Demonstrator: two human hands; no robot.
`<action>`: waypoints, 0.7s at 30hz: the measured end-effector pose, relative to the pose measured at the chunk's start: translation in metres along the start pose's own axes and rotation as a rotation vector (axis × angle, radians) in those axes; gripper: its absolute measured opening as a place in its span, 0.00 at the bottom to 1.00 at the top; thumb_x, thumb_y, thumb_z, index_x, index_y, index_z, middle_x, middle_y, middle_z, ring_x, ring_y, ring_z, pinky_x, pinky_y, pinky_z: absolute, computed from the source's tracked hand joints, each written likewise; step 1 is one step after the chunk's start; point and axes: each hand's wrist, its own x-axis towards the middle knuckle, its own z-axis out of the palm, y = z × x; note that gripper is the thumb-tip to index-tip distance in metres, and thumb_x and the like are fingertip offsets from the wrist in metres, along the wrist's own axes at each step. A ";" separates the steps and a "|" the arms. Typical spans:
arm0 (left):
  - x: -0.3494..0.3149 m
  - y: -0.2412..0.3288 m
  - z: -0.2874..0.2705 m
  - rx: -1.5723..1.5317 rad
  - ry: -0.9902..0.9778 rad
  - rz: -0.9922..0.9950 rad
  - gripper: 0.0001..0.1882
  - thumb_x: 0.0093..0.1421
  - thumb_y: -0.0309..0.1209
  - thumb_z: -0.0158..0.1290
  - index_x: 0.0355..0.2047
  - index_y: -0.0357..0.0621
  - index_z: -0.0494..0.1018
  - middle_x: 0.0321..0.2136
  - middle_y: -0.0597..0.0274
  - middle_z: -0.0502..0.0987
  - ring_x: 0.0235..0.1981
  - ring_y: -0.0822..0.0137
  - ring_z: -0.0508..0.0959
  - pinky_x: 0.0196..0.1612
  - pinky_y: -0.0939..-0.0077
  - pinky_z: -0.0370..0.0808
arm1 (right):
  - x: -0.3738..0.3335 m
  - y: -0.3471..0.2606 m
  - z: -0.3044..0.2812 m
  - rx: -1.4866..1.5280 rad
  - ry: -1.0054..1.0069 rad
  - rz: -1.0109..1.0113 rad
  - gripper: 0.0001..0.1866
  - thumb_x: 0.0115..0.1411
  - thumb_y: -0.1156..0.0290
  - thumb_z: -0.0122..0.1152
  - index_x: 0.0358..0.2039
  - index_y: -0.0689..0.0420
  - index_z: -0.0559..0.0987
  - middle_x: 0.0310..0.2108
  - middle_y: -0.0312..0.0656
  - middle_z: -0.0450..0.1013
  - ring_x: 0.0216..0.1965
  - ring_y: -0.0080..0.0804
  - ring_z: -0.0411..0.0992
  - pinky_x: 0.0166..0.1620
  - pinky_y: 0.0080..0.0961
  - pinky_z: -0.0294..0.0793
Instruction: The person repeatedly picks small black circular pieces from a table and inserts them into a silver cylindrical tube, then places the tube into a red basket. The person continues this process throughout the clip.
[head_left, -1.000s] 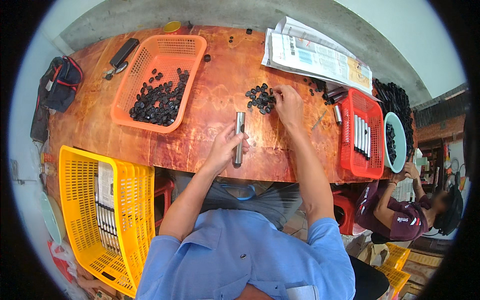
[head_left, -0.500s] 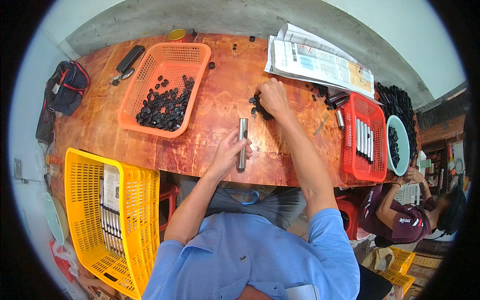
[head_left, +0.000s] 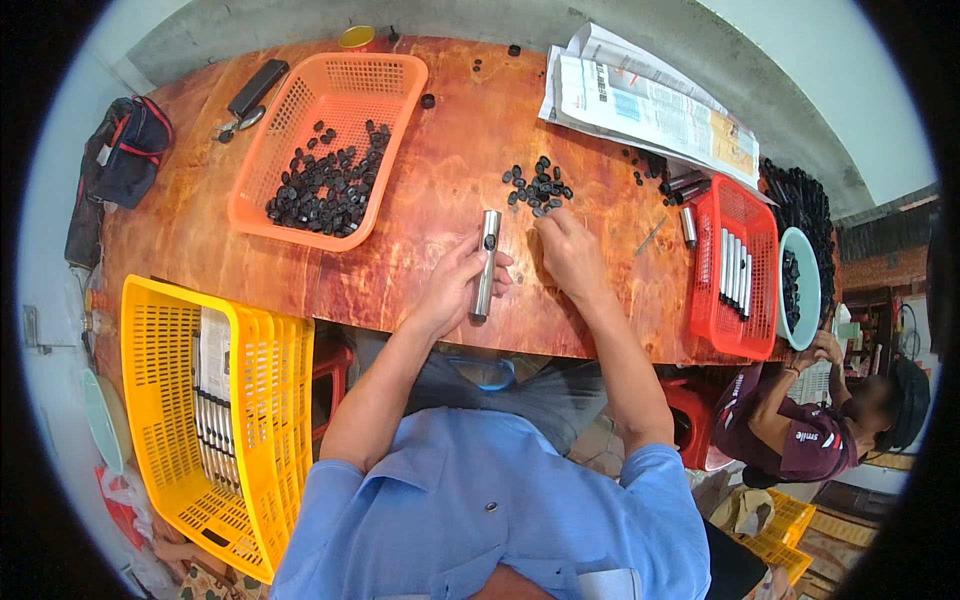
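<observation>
My left hand (head_left: pixel 452 285) holds a metal tube (head_left: pixel 486 264), fingers clamped round its lower half. The tube's long axis runs nearly straight away from me, top end pointing toward the far side of the worktop (head_left: pixel 440 150), bottom end near the front edge. My right hand (head_left: pixel 568 252) rests just beside the tube on its right, fingers curled down onto the wood; I cannot tell whether they pinch anything. A small heap of black caps (head_left: pixel 538 187) lies just beyond the right hand, a little right of the tube's top end, so the right hand is the nearer one to it.

To the left of the tube there is bare wood as far as the orange basket (head_left: pixel 385 150), which holds many more black pieces. To the right, bare wood runs to a red basket (head_left: pixel 735 330) with tubes laid in a row. Folded newspaper (head_left: pixel 650 105) lies at the far right of the worktop. A yellow crate (head_left: pixel 160 400) stands below the worktop's front edge at my left. Another person (head_left: pixel 800 440) sits at the right end, well apart from my hands.
</observation>
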 end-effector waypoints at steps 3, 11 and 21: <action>0.000 0.004 -0.004 -0.007 -0.030 -0.026 0.25 0.75 0.31 0.43 0.68 0.37 0.56 0.45 0.47 0.77 0.39 0.62 0.82 0.43 0.69 0.82 | -0.015 -0.008 -0.002 -0.095 0.038 -0.129 0.06 0.53 0.78 0.65 0.28 0.58 0.75 0.32 0.43 0.72 0.32 0.40 0.74 0.35 0.35 0.75; -0.001 0.003 -0.001 0.015 -0.017 -0.001 0.22 0.73 0.33 0.47 0.63 0.36 0.61 0.43 0.49 0.77 0.38 0.63 0.80 0.42 0.68 0.81 | -0.041 -0.001 -0.007 0.287 0.064 0.251 0.12 0.56 0.77 0.68 0.42 0.61 0.81 0.37 0.45 0.77 0.38 0.40 0.77 0.42 0.32 0.77; -0.003 0.006 -0.001 -0.021 -0.047 -0.024 0.21 0.73 0.33 0.47 0.62 0.37 0.61 0.43 0.49 0.77 0.38 0.62 0.81 0.42 0.68 0.81 | -0.024 0.000 -0.011 0.267 -0.185 0.368 0.14 0.54 0.75 0.71 0.43 0.60 0.82 0.34 0.46 0.76 0.35 0.40 0.76 0.40 0.32 0.76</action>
